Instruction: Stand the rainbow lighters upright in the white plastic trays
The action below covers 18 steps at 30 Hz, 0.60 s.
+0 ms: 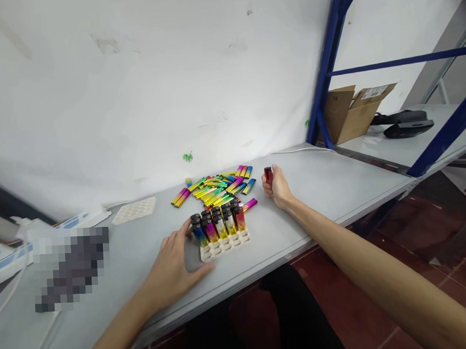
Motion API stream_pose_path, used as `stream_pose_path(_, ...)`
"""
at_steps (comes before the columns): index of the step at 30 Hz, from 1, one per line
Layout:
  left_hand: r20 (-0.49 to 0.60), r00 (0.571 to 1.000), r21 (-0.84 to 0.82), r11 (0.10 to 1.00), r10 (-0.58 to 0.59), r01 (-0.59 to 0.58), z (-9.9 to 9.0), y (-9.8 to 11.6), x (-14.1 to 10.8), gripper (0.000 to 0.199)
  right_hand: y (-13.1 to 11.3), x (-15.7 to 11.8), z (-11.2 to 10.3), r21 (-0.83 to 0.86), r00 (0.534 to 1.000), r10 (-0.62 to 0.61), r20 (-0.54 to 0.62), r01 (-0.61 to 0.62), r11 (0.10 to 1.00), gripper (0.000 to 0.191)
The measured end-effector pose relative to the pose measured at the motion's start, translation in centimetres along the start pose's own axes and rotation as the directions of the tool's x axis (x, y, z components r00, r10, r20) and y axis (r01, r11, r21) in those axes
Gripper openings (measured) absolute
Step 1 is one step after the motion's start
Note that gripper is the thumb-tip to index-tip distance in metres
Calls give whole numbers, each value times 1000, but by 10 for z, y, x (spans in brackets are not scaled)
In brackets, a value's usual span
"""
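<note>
A white rack with holes [225, 247] stands near the table's front edge. Rows of upright lighters [220, 227] with black tops and shiny blue, magenta, yellow and red bodies fill its back part; the holes along the front hold nothing. My left hand [177, 264] rests at the rack's left side, fingers spread, fingertips by the leftmost lighters. Whether they touch is hard to see. Further right, my right hand [278, 187] is closed around a dark red lighter [268, 174], held upright above the table. Behind the rack lies a loose pile of shiny multicoloured lighter-shaped pieces [214, 192].
A second white holed rack [134, 210] lies flat at the left near the wall. White and blue boxes [80, 221] and a blurred-out dark object [77, 266] are further left. A blue metal frame [324, 62], a cardboard box [356, 112] and black devices [406, 124] stand at the right.
</note>
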<state>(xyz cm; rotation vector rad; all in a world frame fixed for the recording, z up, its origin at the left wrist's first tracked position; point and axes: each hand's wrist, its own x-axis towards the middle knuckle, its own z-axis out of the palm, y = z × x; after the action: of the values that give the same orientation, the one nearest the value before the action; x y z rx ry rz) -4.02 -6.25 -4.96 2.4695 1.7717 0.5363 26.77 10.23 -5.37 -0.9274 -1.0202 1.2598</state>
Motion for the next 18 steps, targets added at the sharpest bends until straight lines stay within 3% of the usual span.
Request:
stream_pose_path(5, 36, 999, -84, 996, 6, -2, -1, 1, 5, 99, -4, -24, -2, -138, 986, -165, -5, 163, 977, 48)
stream_pose_path(10, 15, 1000, -133, 991, 13, -11, 3, -3, 7, 103, -45, -78, 5, -476, 930, -293, 223, 366, 800, 33)
stream_pose_path(14, -16, 999, -123, 992, 34, -36, 2, 0, 6, 102, -69, -119, 36, -408, 907, -204, 368, 355, 841, 27)
stream_pose_path(18, -52, 997, -77, 995, 59, -63, 0, 6, 1, 101, -55, -143, 75, -431, 837, -227, 497, 465, 773, 22)
